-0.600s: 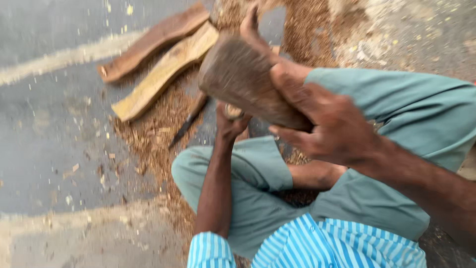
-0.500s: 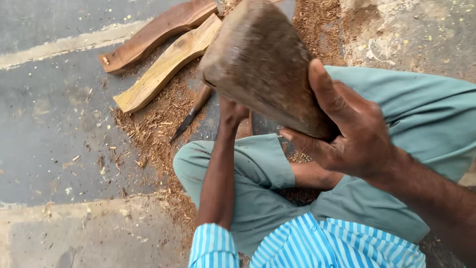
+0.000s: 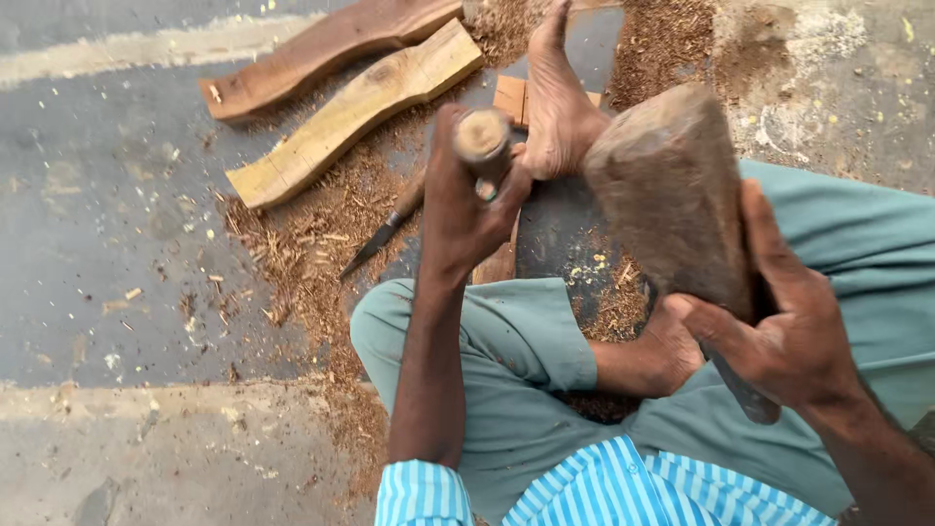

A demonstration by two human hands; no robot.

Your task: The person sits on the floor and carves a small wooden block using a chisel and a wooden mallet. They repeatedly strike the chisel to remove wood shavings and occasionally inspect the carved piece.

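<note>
The wooden mallet block (image 3: 672, 195) looks dark, worn and matt, its faces rough. The chisel handle (image 3: 482, 136) left of the mallet block is pale wood, its end battered. Beyond it lie two rough-sawn planks (image 3: 355, 112), on a grey, matt concrete floor (image 3: 107, 244) strewn with fibrous sawdust

This looks like an informal floor-level woodworking spot, probably outdoors or in an open workshop. The grey concrete floor (image 3: 117, 244) is strewn with brown sawdust and wood chips (image 3: 312, 244), two rough-cut curved wooden planks (image 3: 360, 107) lie on it, and a dark metal-bladed chisel (image 3: 385, 234) rests among the shavings.
</note>
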